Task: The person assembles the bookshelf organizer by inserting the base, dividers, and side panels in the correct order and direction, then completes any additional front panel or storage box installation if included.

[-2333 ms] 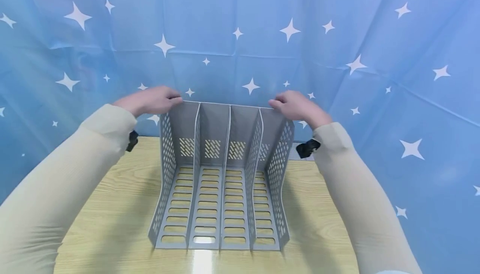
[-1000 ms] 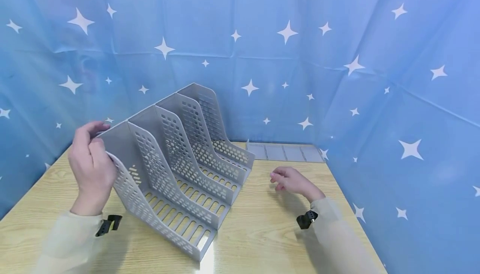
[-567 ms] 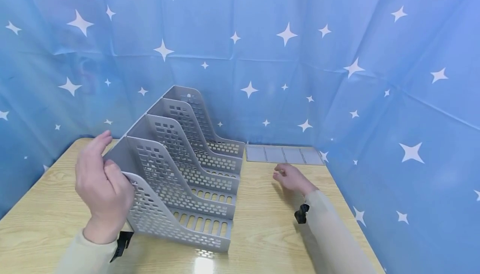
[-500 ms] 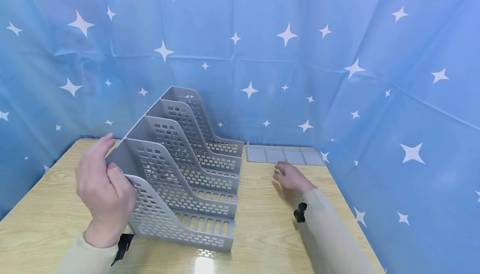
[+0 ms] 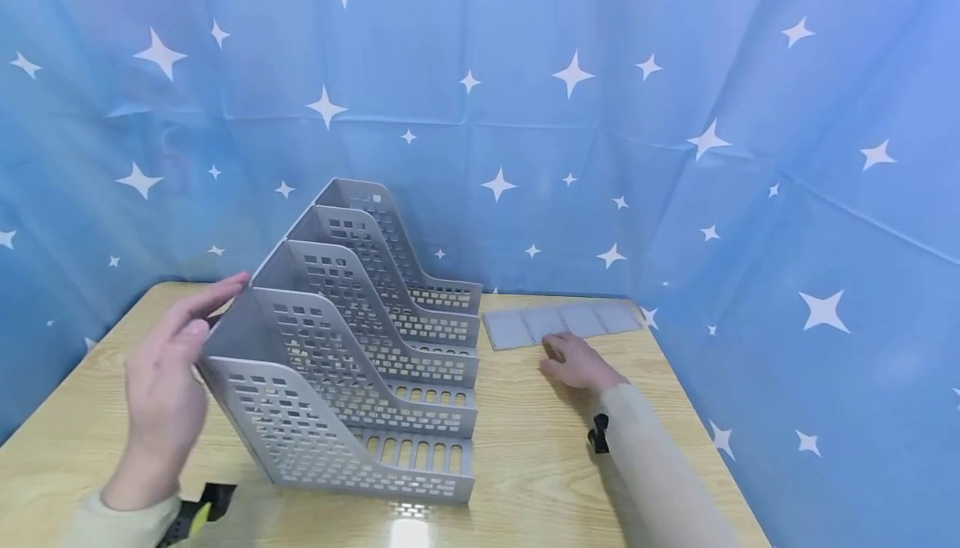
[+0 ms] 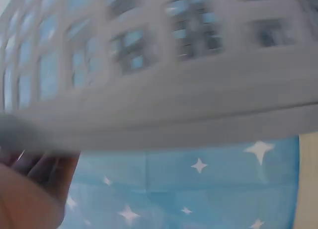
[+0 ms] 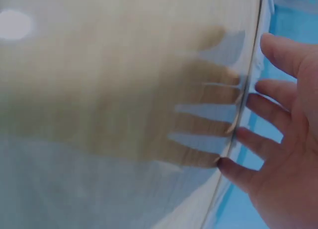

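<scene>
A grey file organizer (image 5: 307,439) with perforated dividers stands on the table, its open front turned right. My left hand (image 5: 167,389) is at its back wall, fingers extended along the near back corner and thumb apart from them. In the left wrist view, a blurred perforated wall of the organizer (image 6: 164,90) fills the upper part, with some fingers (image 6: 37,184) below its edge. To the right lies a thin, flat grey panel (image 5: 510,328) with several sections. My right hand (image 5: 577,360) touches the panel's near edge with its fingertips. In the right wrist view its fingers are spread.
The light wood table (image 5: 525,465) runs back to a blue curtain (image 5: 450,47) with white stars. Dark straps sit on both wrists. The organizer takes up the table's left middle, and the panel lies by the back edge.
The organizer has been turned from facing me to facing right. My right hand has let go of it and reached the panel, whose left end has swung toward me. My left hand's grip has loosened.
</scene>
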`<state>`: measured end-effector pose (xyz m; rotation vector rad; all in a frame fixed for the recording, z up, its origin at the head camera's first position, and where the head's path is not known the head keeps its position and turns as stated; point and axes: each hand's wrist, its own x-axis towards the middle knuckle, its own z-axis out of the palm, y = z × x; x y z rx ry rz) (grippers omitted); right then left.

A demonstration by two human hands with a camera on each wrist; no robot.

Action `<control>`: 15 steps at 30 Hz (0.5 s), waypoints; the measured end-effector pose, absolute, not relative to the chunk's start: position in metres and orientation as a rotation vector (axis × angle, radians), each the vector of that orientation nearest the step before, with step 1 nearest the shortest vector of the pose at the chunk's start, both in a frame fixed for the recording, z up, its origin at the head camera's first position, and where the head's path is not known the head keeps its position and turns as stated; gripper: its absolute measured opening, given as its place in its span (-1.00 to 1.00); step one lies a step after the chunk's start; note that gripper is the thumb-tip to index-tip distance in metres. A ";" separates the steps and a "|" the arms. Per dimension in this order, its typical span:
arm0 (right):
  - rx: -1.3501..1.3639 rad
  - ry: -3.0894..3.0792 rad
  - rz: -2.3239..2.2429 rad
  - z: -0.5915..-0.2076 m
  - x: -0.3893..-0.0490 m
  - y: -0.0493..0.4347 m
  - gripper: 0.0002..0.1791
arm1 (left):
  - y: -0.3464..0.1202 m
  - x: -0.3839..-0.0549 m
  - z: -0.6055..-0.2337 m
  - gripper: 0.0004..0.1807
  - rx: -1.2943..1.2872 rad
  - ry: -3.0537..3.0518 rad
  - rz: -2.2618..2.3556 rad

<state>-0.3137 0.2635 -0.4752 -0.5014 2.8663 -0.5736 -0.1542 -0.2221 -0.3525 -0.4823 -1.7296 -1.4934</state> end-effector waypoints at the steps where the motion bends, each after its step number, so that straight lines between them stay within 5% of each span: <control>1: -0.534 2.871 -0.577 -0.476 -0.308 0.266 -0.39 | -0.231 -0.156 -0.349 -0.57 -0.505 -1.807 -1.586; 7: -0.711 2.903 -0.637 -0.474 -0.271 0.275 -0.60 | -0.269 -0.199 -0.333 -0.49 -0.561 -2.338 -1.731; 15: -0.681 2.778 -0.943 -0.476 -0.240 0.284 -0.72 | -0.257 -0.253 -0.315 -0.36 -0.540 -2.609 -1.510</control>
